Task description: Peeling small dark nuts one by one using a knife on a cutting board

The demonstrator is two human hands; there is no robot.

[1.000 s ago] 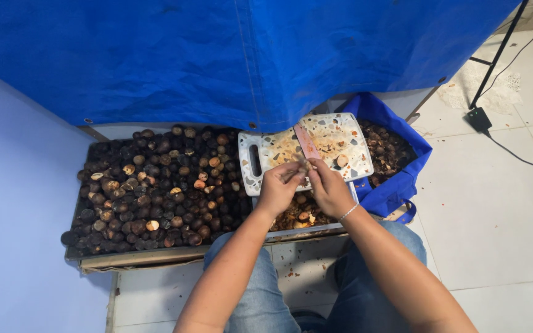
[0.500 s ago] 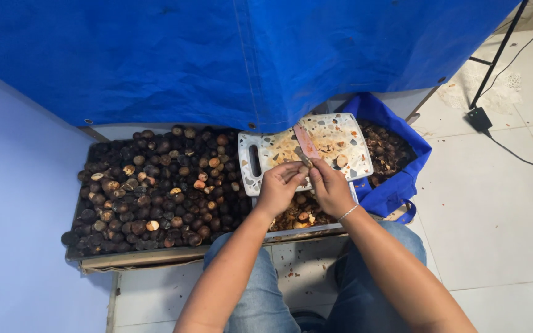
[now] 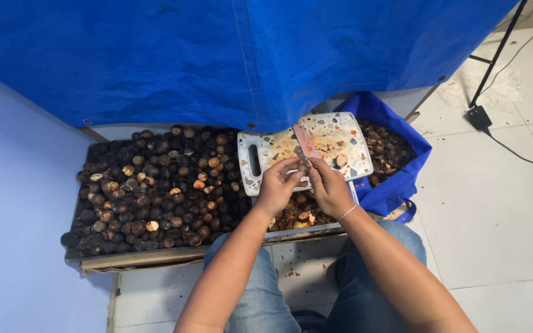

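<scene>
My right hand (image 3: 329,189) grips the handle of a knife (image 3: 305,142) whose reddish blade points up over the white cutting board (image 3: 347,132). My left hand (image 3: 279,184) is closed around a small dark nut held against the blade's base; the nut is mostly hidden by my fingers. Both hands meet at the board's near edge. A cut nut piece (image 3: 341,160) lies on the stained board.
A large heap of dark brown nuts (image 3: 155,185) fills a low tray (image 3: 155,259) on the left. A blue bag (image 3: 396,185) with shells sits on the right. A blue tarp (image 3: 217,55) hangs behind. A black cable (image 3: 513,154) crosses the white tiled floor.
The hands stay together at the board's near edge. The knife blade has shifted slightly, now pointing more upright over the board.
</scene>
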